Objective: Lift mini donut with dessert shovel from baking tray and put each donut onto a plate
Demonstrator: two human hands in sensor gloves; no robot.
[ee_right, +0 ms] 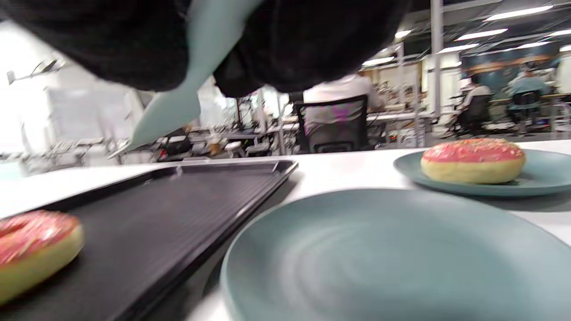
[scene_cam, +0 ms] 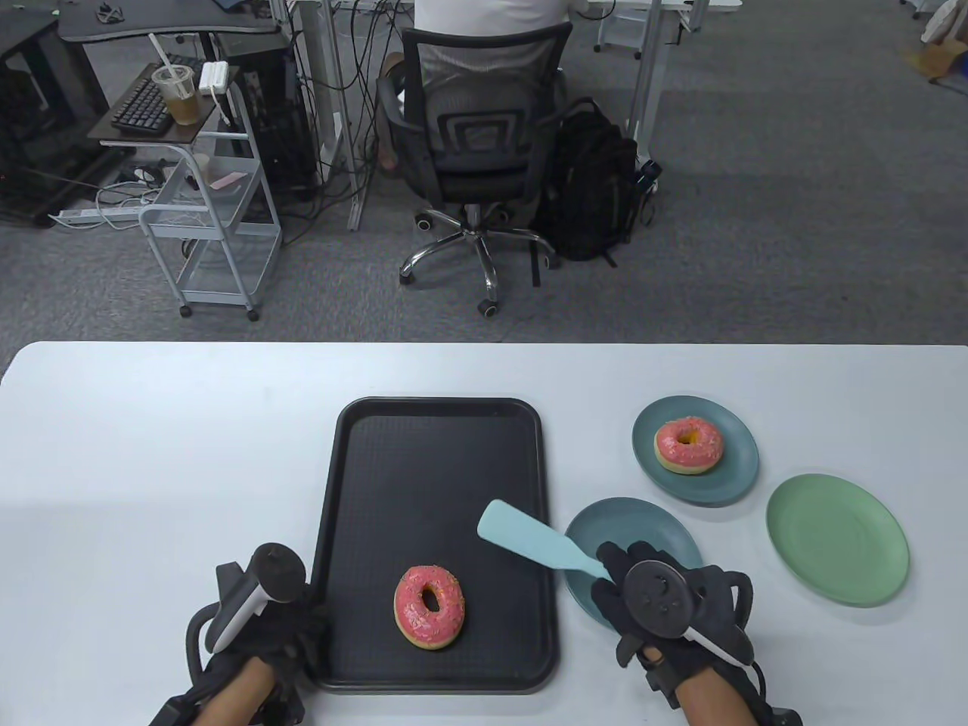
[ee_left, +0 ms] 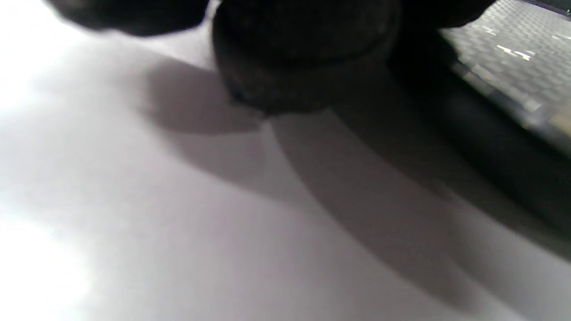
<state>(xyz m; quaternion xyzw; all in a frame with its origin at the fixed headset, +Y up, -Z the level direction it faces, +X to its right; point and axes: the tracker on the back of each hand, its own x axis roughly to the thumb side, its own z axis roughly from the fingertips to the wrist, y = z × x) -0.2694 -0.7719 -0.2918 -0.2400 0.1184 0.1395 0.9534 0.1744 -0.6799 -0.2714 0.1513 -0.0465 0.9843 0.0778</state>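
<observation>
A pink-frosted donut (scene_cam: 429, 606) (ee_right: 31, 247) lies at the near end of the black baking tray (scene_cam: 423, 469) (ee_right: 178, 209). My right hand (scene_cam: 650, 597) grips the handle of a light blue dessert shovel (scene_cam: 529, 541) (ee_right: 178, 102), whose blade hangs bare above the tray's right edge. That hand hovers over an empty blue plate (scene_cam: 643, 533) (ee_right: 392, 258). A second pink donut (scene_cam: 688, 445) (ee_right: 473, 159) sits on another blue plate (scene_cam: 737, 461) (ee_right: 535, 178) farther back. My left hand (scene_cam: 265, 628) rests on the table by the tray's near left corner, fingers hidden beneath the tracker.
An empty green plate (scene_cam: 837, 538) lies at the right. Beyond the white table (scene_cam: 151, 454) stand an office chair (scene_cam: 476, 151) with a person seated in it, a backpack (scene_cam: 597, 189) and a wheeled cart (scene_cam: 204, 219).
</observation>
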